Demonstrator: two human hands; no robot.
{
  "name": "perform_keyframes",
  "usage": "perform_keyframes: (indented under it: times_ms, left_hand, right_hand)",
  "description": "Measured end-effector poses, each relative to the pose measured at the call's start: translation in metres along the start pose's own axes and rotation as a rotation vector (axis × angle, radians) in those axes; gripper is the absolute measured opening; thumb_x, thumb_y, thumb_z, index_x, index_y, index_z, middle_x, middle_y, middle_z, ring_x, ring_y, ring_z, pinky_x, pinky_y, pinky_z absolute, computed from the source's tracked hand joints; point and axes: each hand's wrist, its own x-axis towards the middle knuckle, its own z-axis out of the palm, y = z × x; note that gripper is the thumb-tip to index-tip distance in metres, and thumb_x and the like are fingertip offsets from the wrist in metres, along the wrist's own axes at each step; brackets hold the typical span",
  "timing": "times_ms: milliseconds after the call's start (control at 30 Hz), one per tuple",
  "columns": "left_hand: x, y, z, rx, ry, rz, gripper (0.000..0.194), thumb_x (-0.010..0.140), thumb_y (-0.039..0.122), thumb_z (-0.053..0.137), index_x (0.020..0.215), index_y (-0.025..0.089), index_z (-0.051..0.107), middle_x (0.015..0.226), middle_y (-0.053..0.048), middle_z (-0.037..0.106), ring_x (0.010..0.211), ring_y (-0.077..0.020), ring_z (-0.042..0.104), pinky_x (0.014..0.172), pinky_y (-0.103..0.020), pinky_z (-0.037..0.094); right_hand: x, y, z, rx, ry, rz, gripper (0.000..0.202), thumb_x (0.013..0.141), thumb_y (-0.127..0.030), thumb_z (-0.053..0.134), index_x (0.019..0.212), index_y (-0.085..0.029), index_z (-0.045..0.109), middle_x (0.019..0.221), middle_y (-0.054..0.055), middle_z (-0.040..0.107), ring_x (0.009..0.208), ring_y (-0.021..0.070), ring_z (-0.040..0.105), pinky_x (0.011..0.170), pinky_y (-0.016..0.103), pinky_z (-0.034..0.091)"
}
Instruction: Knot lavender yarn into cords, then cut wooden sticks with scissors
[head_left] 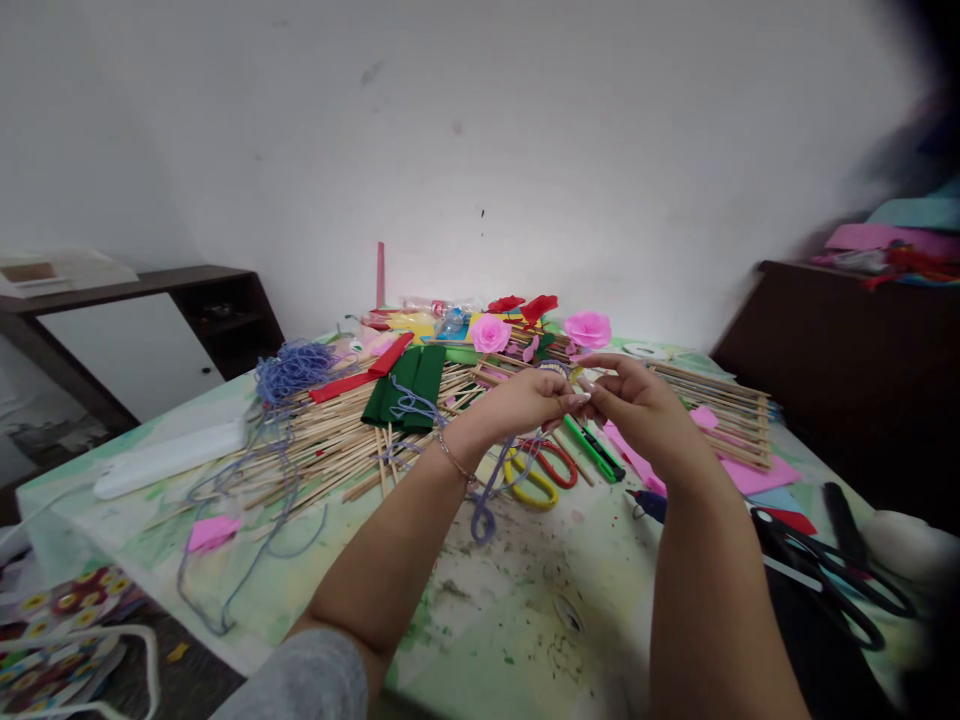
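Note:
My left hand (536,402) and my right hand (622,398) meet at their fingertips above the middle of the table. Both hands are closed in a pinch; what lies between the fingertips is too small to make out. Purple yarn (484,515) hangs in a loop below my left hand. Under the hands lie yellow-handled scissors (531,482), red-handled scissors (559,462) and a green cutter (596,452). Pink paper flowers (587,328) stand just behind. Folded green paper (409,390) rests on wooden sticks (322,445) left of my left wrist.
A purple yarn pile (295,370) and a white glue-gun-like object (174,458) sit at the left. A stick frame (724,410), black scissors (817,570) and a blue-tipped tool (649,503) lie at the right. The wall (480,150) stands behind the table (465,620).

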Motion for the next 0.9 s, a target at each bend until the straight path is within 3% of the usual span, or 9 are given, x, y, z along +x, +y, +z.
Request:
perform_keyframes:
  times_ms: [167,267,400,533,700,900]
  left_hand:
    - [-0.004,0.004,-0.005,-0.075,0.01,-0.025,0.031,0.084,0.043,0.055,0.075,0.013,0.058,0.047,0.006,0.046,0.041,-0.0044,0.036,0.044,-0.018,0.029]
    - [-0.003,0.005,-0.006,-0.143,0.032,-0.014,0.026,0.085,0.036,0.055,0.075,0.012,0.06,0.055,0.002,0.054,0.048,-0.0055,0.048,0.051,-0.02,0.039]
    - [0.001,0.003,-0.007,-0.164,0.156,0.052,0.02,0.084,0.029,0.057,0.077,0.012,0.064,0.074,-0.003,0.065,0.064,-0.0066,0.058,0.067,-0.022,0.047]
    - [0.004,0.002,-0.006,-0.225,0.233,0.075,0.021,0.087,0.026,0.054,0.074,0.011,0.063,0.069,-0.002,0.064,0.058,-0.0054,0.057,0.061,-0.02,0.046]
    - [0.004,0.003,-0.003,-0.243,0.212,0.099,0.02,0.087,0.025,0.054,0.075,0.011,0.062,0.065,-0.001,0.063,0.057,-0.0061,0.057,0.06,-0.02,0.046]
    - [0.001,0.008,0.003,-0.118,0.194,0.092,0.022,0.087,0.027,0.054,0.073,0.012,0.062,0.063,-0.001,0.061,0.055,-0.0056,0.054,0.056,-0.019,0.043]
  right_hand:
    - [0.0,-0.004,-0.001,0.136,0.159,-0.027,0.029,0.073,-0.037,0.07,0.096,-0.021,0.062,0.059,-0.004,0.055,0.056,0.0101,0.05,0.053,0.024,0.039]
    - [0.0,-0.002,-0.006,0.239,0.249,-0.034,0.025,0.072,-0.038,0.072,0.09,-0.022,0.066,0.065,-0.003,0.057,0.057,0.0088,0.051,0.056,0.023,0.043]
    - [-0.005,0.004,-0.015,0.284,0.167,0.068,0.032,0.075,-0.051,0.066,0.09,-0.022,0.07,0.079,0.001,0.065,0.066,0.0102,0.057,0.07,0.026,0.05]
    - [-0.009,0.008,-0.021,0.261,0.105,0.106,0.038,0.073,-0.056,0.066,0.093,-0.024,0.073,0.101,0.005,0.069,0.081,0.0138,0.061,0.083,0.031,0.05]
    - [-0.007,0.009,-0.02,0.217,0.145,0.096,0.027,0.068,-0.047,0.074,0.085,-0.025,0.076,0.087,0.002,0.071,0.075,0.0122,0.057,0.074,0.029,0.047]
    - [0.0,0.01,-0.007,0.287,0.074,0.038,0.023,0.068,-0.04,0.075,0.085,-0.024,0.076,0.079,0.001,0.07,0.077,0.014,0.059,0.078,0.031,0.045]
